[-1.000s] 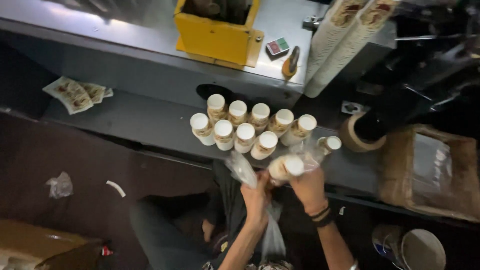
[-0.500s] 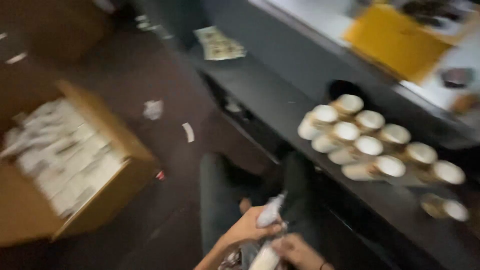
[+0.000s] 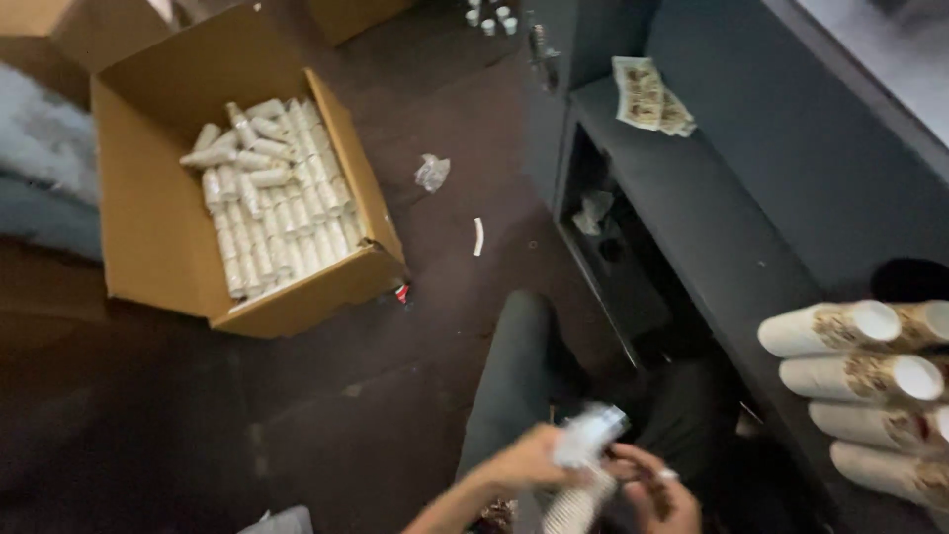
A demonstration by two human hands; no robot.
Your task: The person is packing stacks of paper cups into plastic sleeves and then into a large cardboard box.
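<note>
Low at the near edge, left hand (image 3: 514, 465) and right hand (image 3: 657, 494) meet over the lap. Left hand closed around a cup stack (image 3: 573, 499) in a clear wrapper (image 3: 590, 435); right hand's fingers pinched at the wrapper's side, though motion blur hides the exact grip. Stack sits between both hands, tilted, top end pointing far-right.

Right of the hands, a dark surface (image 3: 692, 227) carries more cup stacks (image 3: 860, 366) lying on their sides, rims facing right. Paper packets (image 3: 647, 94) lie at its far end. Far left on the floor, an open box (image 3: 148, 218) full of wrapped stacks. Crumpled plastic (image 3: 432, 171) and a small white scrap (image 3: 478, 236) lie between box and surface.

Risks, as judged: thin wrapper could tear unevenly and spill cups into the lap or onto the floor; loose plastic underfoot invites slipping; laid stacks may roll off the edge.
</note>
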